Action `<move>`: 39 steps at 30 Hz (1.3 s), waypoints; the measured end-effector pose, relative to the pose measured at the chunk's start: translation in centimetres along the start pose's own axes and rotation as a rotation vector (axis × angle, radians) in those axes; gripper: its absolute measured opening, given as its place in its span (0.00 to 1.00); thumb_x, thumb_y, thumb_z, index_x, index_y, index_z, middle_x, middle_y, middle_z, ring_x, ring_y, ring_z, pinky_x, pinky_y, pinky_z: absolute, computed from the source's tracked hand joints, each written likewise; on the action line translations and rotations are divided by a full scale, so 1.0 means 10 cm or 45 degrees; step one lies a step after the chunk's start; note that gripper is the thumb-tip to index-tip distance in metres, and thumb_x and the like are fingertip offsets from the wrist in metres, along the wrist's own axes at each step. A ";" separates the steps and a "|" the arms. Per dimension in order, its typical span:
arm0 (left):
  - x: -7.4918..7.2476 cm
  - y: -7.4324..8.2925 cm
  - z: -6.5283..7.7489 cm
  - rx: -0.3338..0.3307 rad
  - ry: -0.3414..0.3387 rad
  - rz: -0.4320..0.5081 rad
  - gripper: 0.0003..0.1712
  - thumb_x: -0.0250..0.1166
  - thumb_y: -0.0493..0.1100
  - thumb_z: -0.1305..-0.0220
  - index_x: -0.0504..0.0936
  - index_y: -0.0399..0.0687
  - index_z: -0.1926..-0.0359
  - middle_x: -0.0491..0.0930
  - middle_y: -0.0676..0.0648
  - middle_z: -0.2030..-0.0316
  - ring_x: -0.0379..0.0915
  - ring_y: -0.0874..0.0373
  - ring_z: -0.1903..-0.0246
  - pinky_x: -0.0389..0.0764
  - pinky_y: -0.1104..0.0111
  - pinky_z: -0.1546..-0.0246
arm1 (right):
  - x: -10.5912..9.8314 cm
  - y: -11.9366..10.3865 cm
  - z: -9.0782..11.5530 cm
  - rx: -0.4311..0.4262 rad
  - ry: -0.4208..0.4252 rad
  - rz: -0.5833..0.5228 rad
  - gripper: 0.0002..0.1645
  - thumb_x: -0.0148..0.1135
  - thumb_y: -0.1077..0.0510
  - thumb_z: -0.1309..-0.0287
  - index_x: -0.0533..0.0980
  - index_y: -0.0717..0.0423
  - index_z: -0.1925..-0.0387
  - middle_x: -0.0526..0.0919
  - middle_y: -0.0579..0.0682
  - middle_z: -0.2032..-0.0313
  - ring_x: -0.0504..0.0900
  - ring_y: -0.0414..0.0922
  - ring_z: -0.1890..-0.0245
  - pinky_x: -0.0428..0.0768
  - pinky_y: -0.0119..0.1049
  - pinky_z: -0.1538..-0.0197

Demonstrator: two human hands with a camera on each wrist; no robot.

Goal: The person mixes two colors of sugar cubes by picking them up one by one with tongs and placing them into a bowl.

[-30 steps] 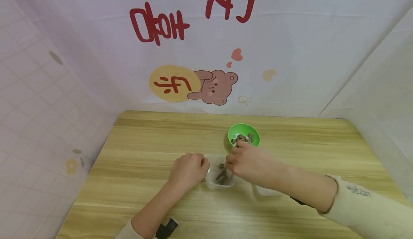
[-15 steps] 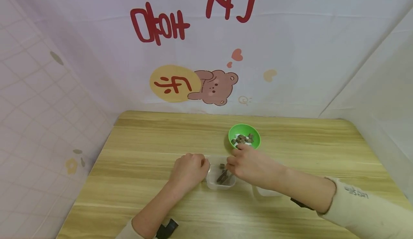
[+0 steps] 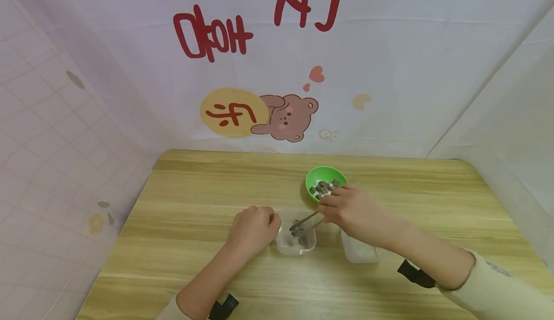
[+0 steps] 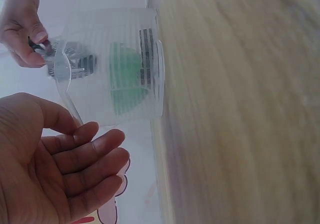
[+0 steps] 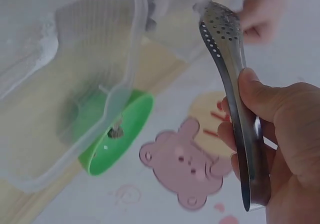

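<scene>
In the head view my left hand (image 3: pixel 255 228) is at the left side of a small clear plastic container (image 3: pixel 285 250), its thumb and index finger pinching the rim in the left wrist view. Several dark brown pieces (image 3: pixel 301 240) lie inside the container. My right hand (image 3: pixel 361 216) grips metal tongs (image 5: pixel 235 84) between thumb and fingers. Their perforated tips (image 5: pixel 222 26) stand close together over the container, pointing left. Just behind the right hand is a green bowl (image 3: pixel 326 172) holding brown chunks (image 3: pixel 323 186) and some white pieces.
A second clear plastic container (image 3: pixel 360 253) stands to the right, partly under my right forearm. The wooden table (image 3: pixel 207 180) meets a white cloth backdrop (image 3: pixel 389 70) printed with a bear and red characters. Cloth also hangs along both sides.
My right hand has shifted right and turned, so the tongs now show at length across the container. More of the second container is uncovered. The left hand has stayed in place.
</scene>
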State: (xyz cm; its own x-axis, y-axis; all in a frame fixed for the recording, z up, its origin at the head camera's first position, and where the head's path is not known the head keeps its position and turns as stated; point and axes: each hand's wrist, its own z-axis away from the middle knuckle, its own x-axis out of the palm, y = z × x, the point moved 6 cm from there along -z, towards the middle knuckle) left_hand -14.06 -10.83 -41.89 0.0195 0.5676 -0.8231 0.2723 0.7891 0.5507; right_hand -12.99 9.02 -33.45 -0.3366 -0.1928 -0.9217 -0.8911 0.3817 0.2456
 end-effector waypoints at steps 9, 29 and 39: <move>0.00 0.00 0.00 -0.007 -0.013 0.005 0.26 0.59 0.41 0.30 0.65 0.56 0.87 0.59 0.60 0.90 0.54 0.66 0.88 0.62 0.68 0.84 | -0.21 0.33 0.22 0.236 0.239 -0.162 0.20 0.82 0.65 0.57 0.87 0.57 0.58 0.89 0.49 0.61 0.87 0.50 0.62 0.82 0.45 0.61; 0.00 0.00 0.01 -0.014 -0.021 0.006 0.26 0.59 0.42 0.29 0.65 0.56 0.87 0.59 0.61 0.90 0.54 0.67 0.87 0.61 0.68 0.84 | -0.05 0.84 0.85 0.692 0.367 -0.183 0.18 0.78 0.69 0.50 0.86 0.62 0.55 0.89 0.55 0.61 0.87 0.51 0.69 0.81 0.48 0.70; 0.01 0.00 0.01 -0.007 -0.012 -0.002 0.26 0.58 0.43 0.29 0.65 0.56 0.87 0.59 0.61 0.90 0.54 0.67 0.88 0.61 0.68 0.84 | -0.04 0.78 0.92 0.672 0.359 -0.170 0.16 0.74 0.59 0.38 0.85 0.62 0.51 0.88 0.55 0.61 0.83 0.45 0.74 0.77 0.40 0.76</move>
State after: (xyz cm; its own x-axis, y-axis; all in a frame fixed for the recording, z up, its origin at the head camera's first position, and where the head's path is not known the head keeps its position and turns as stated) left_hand -14.00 -10.81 -41.99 0.0281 0.5640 -0.8253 0.2670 0.7914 0.5499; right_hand -17.00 20.35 -33.93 -0.3642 -0.4739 -0.8017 -0.6843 0.7201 -0.1149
